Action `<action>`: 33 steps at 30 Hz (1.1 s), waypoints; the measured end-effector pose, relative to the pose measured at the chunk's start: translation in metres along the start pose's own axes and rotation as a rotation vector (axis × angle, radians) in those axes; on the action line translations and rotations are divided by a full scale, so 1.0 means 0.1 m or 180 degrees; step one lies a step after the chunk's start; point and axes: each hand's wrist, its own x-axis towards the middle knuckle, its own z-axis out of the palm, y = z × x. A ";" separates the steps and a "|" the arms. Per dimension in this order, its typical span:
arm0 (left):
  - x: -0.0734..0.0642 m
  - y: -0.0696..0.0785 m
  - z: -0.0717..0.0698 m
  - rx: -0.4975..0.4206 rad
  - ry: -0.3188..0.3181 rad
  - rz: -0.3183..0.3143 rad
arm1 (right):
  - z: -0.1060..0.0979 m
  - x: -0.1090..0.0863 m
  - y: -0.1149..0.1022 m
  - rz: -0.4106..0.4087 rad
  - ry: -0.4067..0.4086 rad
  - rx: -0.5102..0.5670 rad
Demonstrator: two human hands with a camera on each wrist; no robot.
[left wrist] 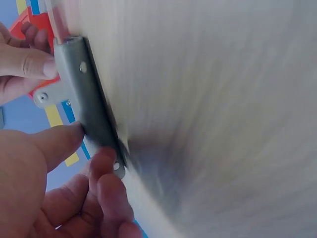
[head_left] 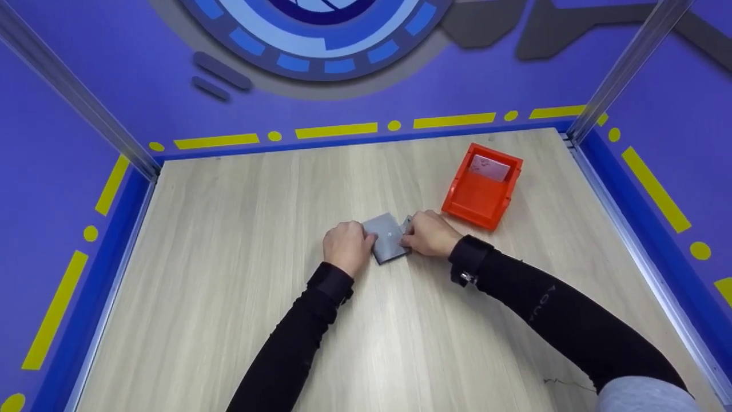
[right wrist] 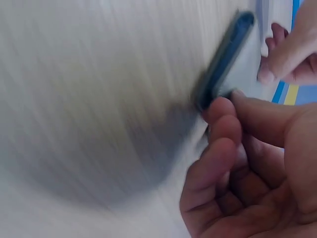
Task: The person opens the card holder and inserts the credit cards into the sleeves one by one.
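A small, flat grey case with a wallet's shape is held between both hands close over the wooden table. Its smooth cover carries round metal studs, and a short tab with a stud sticks out from one side. My left hand pinches the left edge between thumb and fingers. At the opposite edge, beside the tab, my right hand grips with its thumb and curled fingers. In the right wrist view the case is seen edge-on, showing a dark, folded side.
A red open bin stands just beyond the right hand, with a pale pink patterned piece at its back end. Purple printed panels enclose the wooden table at back and sides. A thin thread lies near the right elbow.
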 end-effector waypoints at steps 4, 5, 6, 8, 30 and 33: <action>0.02 0.00 0.04 -0.0017 0.0109 0.0057 | 0.11 -0.05 0.01 -0.0197 0.0245 0.0043; 0.02 -0.01 0.05 -0.0020 0.0140 0.0073 | 0.13 -0.06 0.01 -0.0219 0.0304 0.0060; 0.01 -0.02 0.05 -0.0010 0.0163 0.0090 | 0.15 -0.06 0.01 -0.0247 0.0358 0.0064; -0.01 -0.04 0.04 -0.0016 0.0203 0.0130 | 0.13 -0.08 0.01 -0.0262 0.0416 0.0085; -0.09 0.03 -0.05 0.0014 -0.0159 0.0088 | -0.26 -0.02 -0.04 0.0452 0.0189 0.0075; -0.08 0.04 -0.06 0.0032 -0.0173 0.0109 | -0.27 -0.01 -0.05 0.0384 0.0119 0.0051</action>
